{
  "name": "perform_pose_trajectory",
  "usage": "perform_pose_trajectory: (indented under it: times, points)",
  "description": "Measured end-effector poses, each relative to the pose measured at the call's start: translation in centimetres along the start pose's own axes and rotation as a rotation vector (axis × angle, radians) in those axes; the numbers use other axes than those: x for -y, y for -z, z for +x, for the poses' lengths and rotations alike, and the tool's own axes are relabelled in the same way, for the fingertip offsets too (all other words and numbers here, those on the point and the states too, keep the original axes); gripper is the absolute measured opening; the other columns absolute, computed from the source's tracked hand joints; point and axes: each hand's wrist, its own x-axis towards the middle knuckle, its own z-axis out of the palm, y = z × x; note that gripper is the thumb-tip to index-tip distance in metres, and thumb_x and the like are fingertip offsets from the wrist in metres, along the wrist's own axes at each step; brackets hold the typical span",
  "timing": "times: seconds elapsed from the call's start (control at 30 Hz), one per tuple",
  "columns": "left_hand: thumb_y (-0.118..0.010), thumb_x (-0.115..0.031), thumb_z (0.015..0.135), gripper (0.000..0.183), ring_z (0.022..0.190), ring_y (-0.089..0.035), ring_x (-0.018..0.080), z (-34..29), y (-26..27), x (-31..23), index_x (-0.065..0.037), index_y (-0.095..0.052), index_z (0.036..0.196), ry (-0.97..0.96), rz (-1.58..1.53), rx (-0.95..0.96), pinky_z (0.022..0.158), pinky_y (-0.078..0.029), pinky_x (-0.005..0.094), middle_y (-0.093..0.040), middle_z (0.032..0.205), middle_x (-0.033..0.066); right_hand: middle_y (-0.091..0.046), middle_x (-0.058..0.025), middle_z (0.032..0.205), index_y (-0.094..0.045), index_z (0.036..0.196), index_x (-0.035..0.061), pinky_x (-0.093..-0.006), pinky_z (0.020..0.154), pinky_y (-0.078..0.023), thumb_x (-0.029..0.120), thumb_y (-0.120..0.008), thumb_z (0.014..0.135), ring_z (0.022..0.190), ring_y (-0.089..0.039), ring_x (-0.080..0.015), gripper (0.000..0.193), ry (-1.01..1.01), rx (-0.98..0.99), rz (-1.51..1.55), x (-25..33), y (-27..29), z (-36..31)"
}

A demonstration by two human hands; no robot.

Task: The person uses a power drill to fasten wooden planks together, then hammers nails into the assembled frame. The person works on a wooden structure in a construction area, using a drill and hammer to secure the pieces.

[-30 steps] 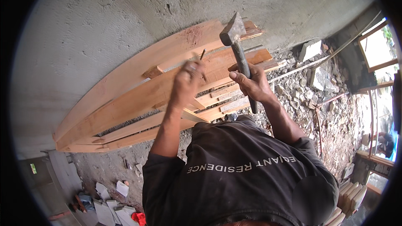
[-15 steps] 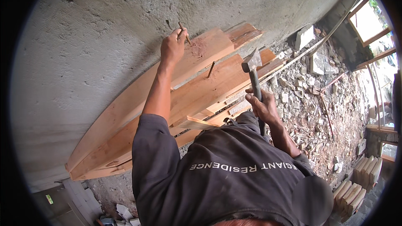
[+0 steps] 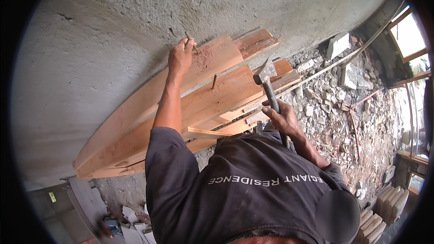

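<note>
My left hand (image 3: 181, 58) is closed round a thin brown rod (image 3: 187, 35), which tilts with its lower end at the upper wooden plank (image 3: 226, 53). Reddish wood shavings (image 3: 206, 58) lie beside that end. A second short rod (image 3: 214, 81) stands upright in the lower plank (image 3: 203, 103). To the right, my right hand (image 3: 285, 119) grips the dark handle of a hammer (image 3: 270, 91). Its metal head has a flat striking face on one side and a flared, blade-like end on the other. The hammer head is raised, apart from the rods.
The long planks meet at a tapered end (image 3: 77, 170) at lower left, along a rough concrete wall (image 3: 113, 40). Broken rubble (image 3: 325, 113) covers the ground on the right, with a long pole (image 3: 334, 64) across it. Stacked slabs (image 3: 371, 226) stand at lower right.
The view has shifted, so the planks sit slightly further left in the picture. Both hands keep their hold on the rod and the hammer, nearly unmoved relative to the planks.
</note>
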Motion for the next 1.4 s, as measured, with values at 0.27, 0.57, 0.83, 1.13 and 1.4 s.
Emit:
perform_pose_trajectory:
  times: [0.27, 0.57, 0.83, 1.13, 1.4]
  points:
    - [-0.048, -0.038, 0.094, 0.035, 0.079, -0.065, 0.0342, 0.2, 0.1, -1.6, -0.008, -0.064, 0.098, 0.037, 0.107, 0.108, 0.068, -0.049, 0.0411, -0.068, 0.085, 0.0128, -0.046, 0.0022, 0.053, -0.057, 0.110, -0.0053, -0.0245, 0.041, -0.035, 0.039, -0.063, 0.088, 0.043, -0.044, -0.0072, 0.050, 0.078, 0.028, 0.022, -1.3, 0.2, 0.7]
    - [-0.045, -0.040, 0.094, 0.036, 0.077, -0.065, 0.0345, 0.5, -0.4, 0.1, -0.010, -0.065, 0.096, 0.008, 0.035, 0.045, 0.066, -0.049, 0.0410, -0.069, 0.085, 0.0113, -0.047, 0.0018, 0.061, -0.062, 0.098, -0.0033, -0.0269, 0.048, -0.035, 0.043, -0.062, 0.087, 0.056, -0.044, -0.0080, 0.048, 0.022, 0.028, 0.050, -0.5, 0.1, 0.5]
    - [-0.046, -0.040, 0.095, 0.036, 0.077, -0.066, 0.0302, 0.5, -0.1, 0.2, -0.009, -0.065, 0.098, 0.014, 0.042, 0.055, 0.066, -0.049, 0.0392, -0.069, 0.086, 0.0102, -0.048, 0.0012, 0.061, -0.062, 0.099, -0.0028, -0.0275, 0.048, -0.036, 0.044, -0.061, 0.087, 0.056, -0.045, -0.0086, 0.048, 0.038, 0.029, 0.034, -0.8, -0.2, 0.9]
    - [-0.046, -0.039, 0.095, 0.036, 0.075, -0.066, 0.0307, 0.1, -0.1, -0.1, -0.008, -0.065, 0.098, -0.024, -0.015, 0.033, 0.064, -0.049, 0.0385, -0.069, 0.084, 0.0119, -0.047, 0.0013, 0.060, -0.062, 0.099, -0.0026, -0.0274, 0.047, -0.035, 0.044, -0.061, 0.088, 0.055, -0.044, -0.0085, 0.048, 0.003, 0.038, 0.012, 0.2, -0.6, 1.4]
    - [-0.047, -0.037, 0.095, 0.032, 0.070, -0.064, 0.0347, 0.7, 0.3, 0.0, -0.010, -0.064, 0.099, -0.104, 0.100, 0.111, 0.060, -0.048, 0.0419, -0.065, 0.075, 0.0149, -0.041, 0.0034, 0.060, -0.055, 0.108, -0.0015, -0.0264, 0.047, -0.031, 0.032, -0.042, 0.095, 0.052, -0.038, -0.0084, 0.038, 0.055, 0.052, 0.212, 0.6, -0.2, 2.5]
